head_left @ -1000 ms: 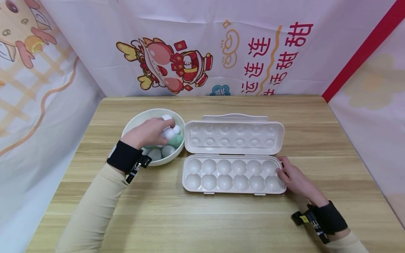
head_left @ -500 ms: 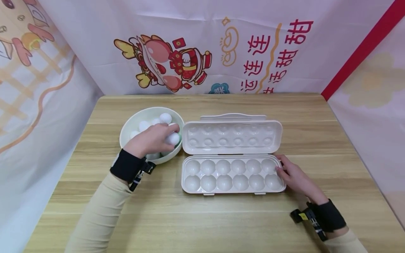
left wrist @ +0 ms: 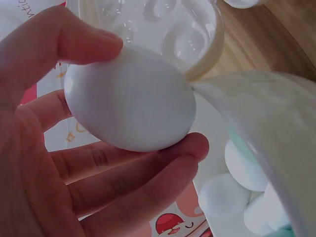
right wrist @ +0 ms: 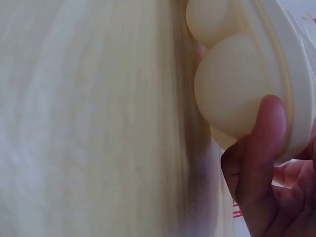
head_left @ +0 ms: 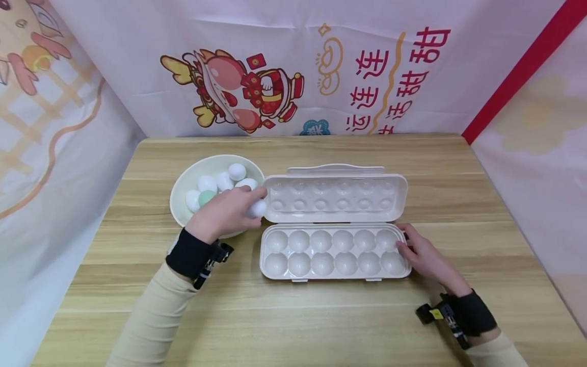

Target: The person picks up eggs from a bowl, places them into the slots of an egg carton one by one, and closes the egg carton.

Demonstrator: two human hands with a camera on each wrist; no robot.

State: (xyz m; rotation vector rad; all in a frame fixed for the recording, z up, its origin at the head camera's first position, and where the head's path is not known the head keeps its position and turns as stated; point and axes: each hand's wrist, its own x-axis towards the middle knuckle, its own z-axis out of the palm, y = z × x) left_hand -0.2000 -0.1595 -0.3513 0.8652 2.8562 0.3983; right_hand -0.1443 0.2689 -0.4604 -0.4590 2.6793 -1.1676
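A white egg [head_left: 258,208] is pinched in my left hand [head_left: 227,210], at the right rim of a pale round bowl [head_left: 181,186]. In the left wrist view, thumb and fingers hold this egg [left wrist: 131,98] by its sides. Several white eggs and a green egg [head_left: 208,197] lie in the bowl, partly hidden by the hand. To the right stands a white egg box [head_left: 323,263], its lid [head_left: 337,196] folded back and its cups bare. My right hand [head_left: 426,259] grips the box's right end; in the right wrist view the thumb presses the outside of the rounded underside [right wrist: 229,84].
All of it stands on a wooden table [head_left: 293,326]. A printed cloth [head_left: 257,25] hangs behind the table's far edge, with more cloth at both sides. The bowl stands close against the left end of the lid.
My left hand has lifted the white egg out of the pile and carried it right, to the bowl's edge. My right hand stays on the egg box.
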